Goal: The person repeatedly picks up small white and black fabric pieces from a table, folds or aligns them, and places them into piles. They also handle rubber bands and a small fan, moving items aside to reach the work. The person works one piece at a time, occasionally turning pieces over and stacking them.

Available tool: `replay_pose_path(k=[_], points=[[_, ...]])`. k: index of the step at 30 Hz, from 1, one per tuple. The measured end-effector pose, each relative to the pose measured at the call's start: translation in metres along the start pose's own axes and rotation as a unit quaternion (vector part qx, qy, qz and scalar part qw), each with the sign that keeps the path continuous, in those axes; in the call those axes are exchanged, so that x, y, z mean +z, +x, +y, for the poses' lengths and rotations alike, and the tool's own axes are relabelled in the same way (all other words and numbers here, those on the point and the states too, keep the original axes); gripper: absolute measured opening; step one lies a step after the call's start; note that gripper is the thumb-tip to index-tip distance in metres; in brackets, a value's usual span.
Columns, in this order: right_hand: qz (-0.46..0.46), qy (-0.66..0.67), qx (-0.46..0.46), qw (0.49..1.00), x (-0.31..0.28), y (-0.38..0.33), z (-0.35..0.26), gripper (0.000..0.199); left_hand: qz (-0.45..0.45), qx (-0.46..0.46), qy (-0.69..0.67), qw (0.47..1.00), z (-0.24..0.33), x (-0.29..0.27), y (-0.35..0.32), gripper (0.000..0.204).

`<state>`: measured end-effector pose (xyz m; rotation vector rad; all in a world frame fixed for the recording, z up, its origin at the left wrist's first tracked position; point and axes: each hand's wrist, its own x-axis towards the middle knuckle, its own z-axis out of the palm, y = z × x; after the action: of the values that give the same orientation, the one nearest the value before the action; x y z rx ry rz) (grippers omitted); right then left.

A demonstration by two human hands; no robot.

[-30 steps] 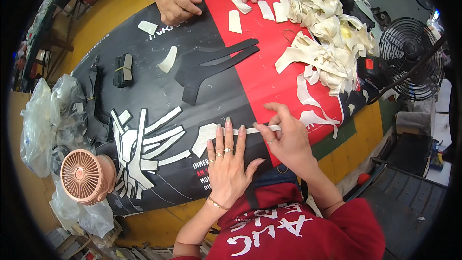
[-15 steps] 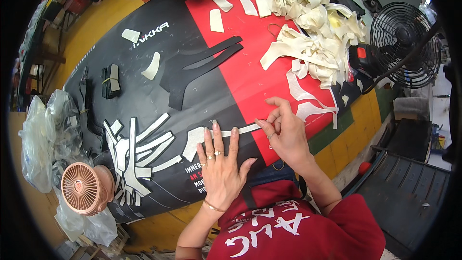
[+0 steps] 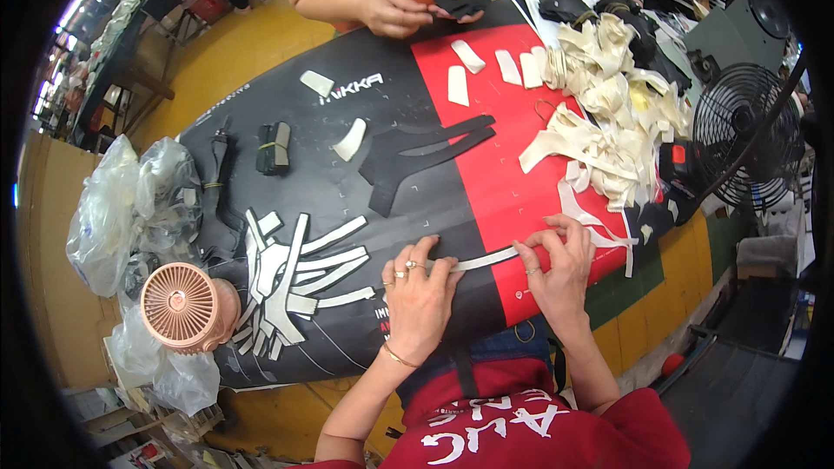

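Note:
A white fabric piece with a dark edge (image 3: 486,260) lies before me, its long narrow strip running across the black and red parts of the table sheet. My left hand (image 3: 417,302) covers its wide end, the fingers bent and the thumb near the forefinger at the strip. At the strip's other end, my right hand (image 3: 560,274) pinches the tip between thumb and forefinger, other fingers raised. Left of my left hand is a pile of similar white, dark-edged pieces (image 3: 291,274). A forked black piece (image 3: 395,165) lies flat farther off.
Cream fabric pieces (image 3: 612,113) are heaped at the far right beside a black fan (image 3: 738,135). A pink fan (image 3: 187,308) and plastic bags (image 3: 104,213) stand at the left. A banded bundle (image 3: 274,149) lies farther in. Across the table, a person's hands (image 3: 395,13) hold dark pieces.
My left hand's fingers, stretched flat on the piece before, are now bent over it. My right hand still pinches the strip's tip. The view has shifted, showing more of the person opposite.

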<state>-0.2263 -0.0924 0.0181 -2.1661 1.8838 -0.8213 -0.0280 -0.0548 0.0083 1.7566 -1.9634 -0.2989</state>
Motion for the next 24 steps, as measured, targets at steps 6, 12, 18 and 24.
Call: replay_pose_path(k=[6,12,18,24], points=[[-0.053,0.041,-0.137,0.988,0.006,0.049,-0.010,0.022,-0.057,0.025,-0.025,0.998,0.007,-0.009,-0.001,0.016],[-0.186,-0.003,-0.277,0.943,0.074,0.089,-0.047,0.057,-0.078,-0.034,-0.109,0.990,-0.007,-0.056,-0.032,0.023],[-0.220,-0.008,-0.236,0.947,0.061,0.010,-0.055,0.061,0.049,-0.228,0.115,0.966,-0.094,-0.114,-0.043,0.027],[-0.166,0.030,-0.154,0.974,-0.009,-0.014,-0.021,0.040,0.113,-0.096,0.126,0.981,-0.071,-0.083,-0.027,0.036]])
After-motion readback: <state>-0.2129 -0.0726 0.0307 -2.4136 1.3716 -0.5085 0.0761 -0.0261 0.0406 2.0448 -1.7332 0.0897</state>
